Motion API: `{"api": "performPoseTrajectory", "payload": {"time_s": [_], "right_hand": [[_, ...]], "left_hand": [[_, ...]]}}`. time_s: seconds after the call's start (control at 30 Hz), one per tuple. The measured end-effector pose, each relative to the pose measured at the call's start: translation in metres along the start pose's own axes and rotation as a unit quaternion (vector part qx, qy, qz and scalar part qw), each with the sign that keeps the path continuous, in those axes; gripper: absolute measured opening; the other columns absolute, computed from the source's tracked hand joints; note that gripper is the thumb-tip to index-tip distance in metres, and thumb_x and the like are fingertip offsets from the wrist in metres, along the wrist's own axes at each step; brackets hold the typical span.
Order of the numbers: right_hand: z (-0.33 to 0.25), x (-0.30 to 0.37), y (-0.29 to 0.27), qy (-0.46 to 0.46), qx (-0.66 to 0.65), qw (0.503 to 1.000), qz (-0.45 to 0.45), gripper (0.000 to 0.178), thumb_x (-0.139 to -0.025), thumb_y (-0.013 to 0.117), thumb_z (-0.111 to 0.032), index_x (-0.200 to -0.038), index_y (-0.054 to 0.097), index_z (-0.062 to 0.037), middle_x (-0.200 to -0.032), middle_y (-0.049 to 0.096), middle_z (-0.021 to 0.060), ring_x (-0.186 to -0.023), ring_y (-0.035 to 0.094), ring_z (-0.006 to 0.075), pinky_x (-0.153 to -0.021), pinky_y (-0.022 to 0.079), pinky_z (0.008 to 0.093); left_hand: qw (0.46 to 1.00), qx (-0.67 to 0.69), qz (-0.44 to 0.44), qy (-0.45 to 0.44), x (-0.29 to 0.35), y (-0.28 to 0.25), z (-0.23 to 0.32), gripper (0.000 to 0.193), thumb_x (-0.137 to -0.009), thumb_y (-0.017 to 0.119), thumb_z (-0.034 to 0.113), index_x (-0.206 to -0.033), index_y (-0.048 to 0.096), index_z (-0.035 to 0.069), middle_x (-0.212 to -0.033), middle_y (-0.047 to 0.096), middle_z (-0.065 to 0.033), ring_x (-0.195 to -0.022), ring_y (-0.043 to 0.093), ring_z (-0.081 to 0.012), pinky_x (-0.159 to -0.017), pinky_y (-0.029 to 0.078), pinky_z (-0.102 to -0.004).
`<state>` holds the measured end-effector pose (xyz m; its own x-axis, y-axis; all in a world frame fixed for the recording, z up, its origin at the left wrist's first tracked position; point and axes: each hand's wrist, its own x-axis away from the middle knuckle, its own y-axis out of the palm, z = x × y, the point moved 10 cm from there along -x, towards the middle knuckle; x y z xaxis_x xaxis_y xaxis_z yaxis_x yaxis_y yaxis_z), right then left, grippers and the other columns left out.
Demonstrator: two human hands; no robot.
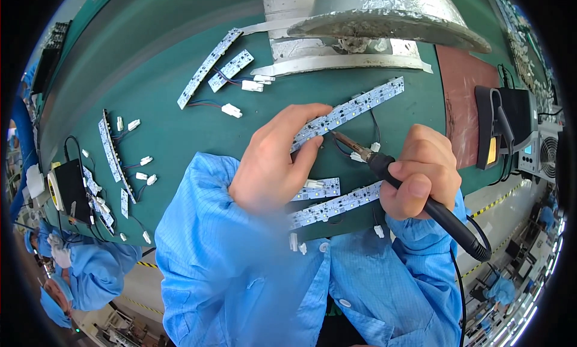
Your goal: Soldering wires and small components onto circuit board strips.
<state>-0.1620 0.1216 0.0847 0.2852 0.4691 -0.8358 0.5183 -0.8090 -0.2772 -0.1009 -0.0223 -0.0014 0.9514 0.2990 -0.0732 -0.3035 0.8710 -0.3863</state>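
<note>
Between the thumb and fingers of my left hand [273, 152] is the lower left end of a long, narrow LED circuit board [360, 105], raised at a slant over the green mat. Wires with white connectors [365, 153] hang below the board. My right hand [424, 173] is wrapped round the black handle of a soldering iron [380, 162]. The iron's tip touches or nearly touches the board's lower edge, close to my left thumb; which of these I cannot tell. Under my hands lie another long LED board [339, 206] and a shorter board [324, 188], partly covered by my left hand.
A silver fume hood [390, 16] stands at the far side. To the right are a soldering-iron stand [491, 127] and its station [523, 121]. More boards [209, 69] with connectors lie far left and left [110, 149]. A co-worker in blue [99, 266] sits at lower left.
</note>
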Motion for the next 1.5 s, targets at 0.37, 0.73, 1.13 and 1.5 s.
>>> {"api": "performPoseTrajectory", "payload": {"time_s": [0.37, 0.73, 1.13, 1.5], "right_hand": [[0.004, 0.001, 0.007, 0.034, 0.041, 0.998, -0.030, 0.017, -0.090, 0.051, -0.012, -0.076, 0.046, -0.0026, -0.051, 0.039, 0.0041, -0.040, 0.032, 0.0151, -0.039, 0.024, 0.0307], [0.005, 0.001, 0.009, 0.040, 0.044, 0.997, -0.046, 0.013, -0.088, 0.051, -0.010, -0.078, 0.047, -0.0025, -0.052, 0.040, 0.0052, -0.040, 0.034, 0.0157, -0.039, 0.025, 0.0315], [0.034, 0.011, -0.059, 0.153, 0.081, 0.974, 0.146, 0.032, -0.093, 0.042, -0.017, -0.066, 0.046, -0.0003, -0.057, 0.044, 0.0085, -0.051, 0.033, 0.0132, -0.049, 0.025, 0.0316], [0.042, 0.012, -0.054, 0.122, 0.072, 0.985, 0.097, 0.022, -0.088, 0.054, -0.007, -0.067, 0.048, -0.0003, -0.052, 0.050, 0.0099, -0.040, 0.038, 0.0150, -0.038, 0.027, 0.0301]], "left_hand": [[1.000, 0.004, -0.003, 0.005, 0.000, 0.001, 0.000, 0.034, -0.082, 0.060, -0.006, -0.116, 0.059, -0.003, -0.112, 0.065, -0.0171, -0.105, 0.063, -0.0290, -0.091, 0.047, -0.0337], [1.000, 0.002, 0.001, -0.007, 0.000, 0.000, -0.002, 0.034, -0.082, 0.061, -0.005, -0.116, 0.059, -0.002, -0.112, 0.065, -0.0171, -0.106, 0.063, -0.0291, -0.092, 0.047, -0.0341], [1.000, -0.006, 0.004, -0.017, 0.000, 0.001, -0.002, 0.034, -0.081, 0.062, -0.004, -0.115, 0.061, 0.000, -0.103, 0.065, -0.0170, -0.094, 0.063, -0.0319, -0.083, 0.049, -0.0348], [0.998, 0.006, -0.003, -0.062, 0.000, 0.004, -0.008, 0.034, -0.081, 0.062, -0.004, -0.114, 0.061, 0.001, -0.100, 0.064, -0.0173, -0.090, 0.064, -0.0333, -0.079, 0.050, -0.0348]]}}
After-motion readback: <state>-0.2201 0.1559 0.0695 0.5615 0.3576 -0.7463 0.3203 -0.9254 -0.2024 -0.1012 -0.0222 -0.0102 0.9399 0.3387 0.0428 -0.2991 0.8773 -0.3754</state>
